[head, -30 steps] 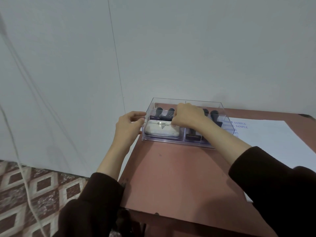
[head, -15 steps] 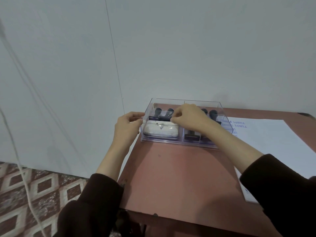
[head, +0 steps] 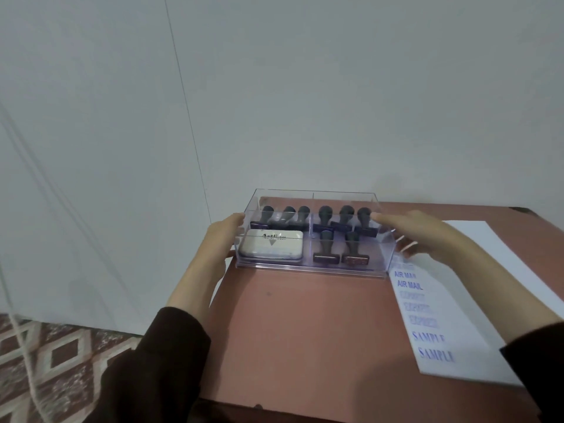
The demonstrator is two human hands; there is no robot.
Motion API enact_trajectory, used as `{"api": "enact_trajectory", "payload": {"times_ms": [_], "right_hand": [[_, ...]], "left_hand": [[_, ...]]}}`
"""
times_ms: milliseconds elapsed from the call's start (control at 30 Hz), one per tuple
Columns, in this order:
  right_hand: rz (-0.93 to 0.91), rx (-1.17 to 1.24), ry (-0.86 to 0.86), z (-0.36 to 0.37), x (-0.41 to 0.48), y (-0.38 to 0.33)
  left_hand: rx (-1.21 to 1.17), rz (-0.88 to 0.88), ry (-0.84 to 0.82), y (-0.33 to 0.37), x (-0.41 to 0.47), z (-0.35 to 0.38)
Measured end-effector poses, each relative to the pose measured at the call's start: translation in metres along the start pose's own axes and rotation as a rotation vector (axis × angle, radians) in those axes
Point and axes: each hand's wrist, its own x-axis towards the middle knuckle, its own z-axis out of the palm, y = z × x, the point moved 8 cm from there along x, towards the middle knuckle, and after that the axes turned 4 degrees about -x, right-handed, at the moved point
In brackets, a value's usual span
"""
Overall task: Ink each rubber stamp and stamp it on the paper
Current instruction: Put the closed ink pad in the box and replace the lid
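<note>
A clear plastic box [head: 314, 268] sits at the far left of the table. Inside lie several dark-handled rubber stamps [head: 326, 248] and a closed white ink pad case [head: 271, 246]. My left hand [head: 221, 239] rests against the box's left wall, fingers fairly straight. My right hand [head: 424, 233] is at the box's right wall, fingers extended and blurred, holding nothing. A white paper [head: 476, 300] lies right of the box, with blue prints reading AIR MAIL and SAMPLE along its left edge.
The reddish-brown table [head: 305, 337] stands against a pale wall [head: 305, 102]. Its left edge runs just beside the box, with patterned floor tiles [head: 61, 361] and a hanging white cord [head: 21, 346] below.
My right hand has left the inside of the box and moved to its right side. The camera has come closer. My left hand stays on the box's left side.
</note>
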Motion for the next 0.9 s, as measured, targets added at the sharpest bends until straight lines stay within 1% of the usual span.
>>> {"api": "enact_trajectory", "payload": {"times_ms": [67, 167, 233, 333, 400, 433, 500, 567, 667, 767, 833, 900], "right_hand": [[-0.012, 0.084, 0.022, 0.002, 0.003, 0.004], [-0.041, 0.241, 0.046, 0.004, 0.002, 0.000], [-0.051, 0.367, 0.016, 0.003, -0.003, -0.005], [-0.033, 0.555, -0.073, -0.003, -0.006, -0.009], [-0.015, 0.640, -0.048, -0.016, -0.006, -0.007], [-0.008, 0.664, -0.016, -0.024, -0.006, -0.005], [0.012, 0.678, 0.030, -0.035, -0.006, 0.004], [0.027, 0.680, 0.039, -0.042, -0.006, 0.013], [0.036, 0.683, 0.044, -0.051, -0.007, 0.024], [0.031, 0.688, 0.058, -0.057, -0.006, 0.029], [0.032, 0.694, 0.062, -0.058, -0.006, 0.032], [0.035, 0.697, 0.066, -0.059, -0.005, 0.036]], "left_hand": [[0.033, 0.010, -0.001, 0.001, 0.000, 0.005], [0.043, 0.065, 0.053, 0.011, 0.000, 0.005], [0.023, 0.102, 0.068, 0.022, -0.001, 0.005], [0.013, 0.170, 0.050, 0.042, -0.004, 0.010], [0.026, 0.216, 0.000, 0.051, -0.003, 0.016], [0.051, 0.237, -0.019, 0.051, 0.000, 0.017], [0.224, 0.273, 0.004, 0.043, 0.011, 0.013], [0.426, 0.226, 0.024, 0.023, 0.026, 0.005], [0.538, 0.051, -0.007, -0.012, 0.036, -0.001], [0.537, -0.039, -0.031, -0.028, 0.035, -0.002], [0.459, -0.059, -0.059, -0.032, 0.032, -0.003], [0.377, -0.069, -0.047, -0.032, 0.030, -0.009]]}}
